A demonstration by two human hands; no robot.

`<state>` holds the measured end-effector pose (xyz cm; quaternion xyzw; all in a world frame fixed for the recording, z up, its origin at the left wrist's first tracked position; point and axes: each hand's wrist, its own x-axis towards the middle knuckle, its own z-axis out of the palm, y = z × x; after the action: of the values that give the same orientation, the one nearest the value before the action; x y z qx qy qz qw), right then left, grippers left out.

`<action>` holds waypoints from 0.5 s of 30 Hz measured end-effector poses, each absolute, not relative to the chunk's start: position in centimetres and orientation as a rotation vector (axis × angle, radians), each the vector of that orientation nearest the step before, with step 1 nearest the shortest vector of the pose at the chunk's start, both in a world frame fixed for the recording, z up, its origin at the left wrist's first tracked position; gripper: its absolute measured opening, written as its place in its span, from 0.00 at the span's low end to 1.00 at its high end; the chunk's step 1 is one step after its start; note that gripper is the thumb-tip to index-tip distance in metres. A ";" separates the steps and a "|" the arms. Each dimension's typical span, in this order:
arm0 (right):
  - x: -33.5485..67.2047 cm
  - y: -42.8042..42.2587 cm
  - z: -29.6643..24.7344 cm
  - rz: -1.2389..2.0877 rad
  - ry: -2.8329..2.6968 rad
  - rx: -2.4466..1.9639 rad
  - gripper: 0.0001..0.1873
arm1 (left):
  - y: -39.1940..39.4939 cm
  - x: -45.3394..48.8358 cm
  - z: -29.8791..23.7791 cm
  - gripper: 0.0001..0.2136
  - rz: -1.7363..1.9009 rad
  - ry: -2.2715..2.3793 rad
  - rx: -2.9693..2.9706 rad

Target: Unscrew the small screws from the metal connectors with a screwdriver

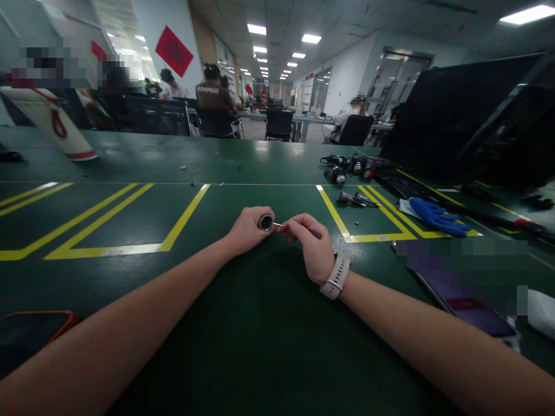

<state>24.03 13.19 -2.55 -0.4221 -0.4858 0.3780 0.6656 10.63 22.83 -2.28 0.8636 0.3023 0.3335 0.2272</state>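
Note:
My left hand [248, 231] is closed around a short round metal part [265, 222], whose dark hollow end faces me. My right hand [310, 240], with a pale watch strap at the wrist, grips a slim screwdriver [278, 225]. Its thin shaft reaches left to the side of the metal part; the tip is hidden by the part and my fingers. A bit of dark handle shows beside my right palm. Both hands are just above the green table [260, 323], close together.
Two metal fittings [358, 199] lie right of my hands, with dark cylindrical parts [347, 166] behind. A blue glove [437, 216], a tablet-like device [459, 289] and a black monitor [455, 115] are at right. An orange-edged phone [34, 335] lies left. People sit beyond the table.

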 end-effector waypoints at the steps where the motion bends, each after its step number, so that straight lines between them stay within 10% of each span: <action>1: 24.0 13.1 -2.5 0.823 -1.133 -0.957 0.07 | 22.8 10.6 -2.3 0.06 0.914 0.834 2.409; 15: 24.2 13.6 -2.6 1.085 -0.915 -0.907 0.06 | 22.7 10.5 -2.3 0.07 0.934 0.712 2.148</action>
<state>24.18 13.57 -2.58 -0.4018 -0.4053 0.4806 0.6658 10.46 22.67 -2.27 0.8251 0.2736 0.3589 0.3400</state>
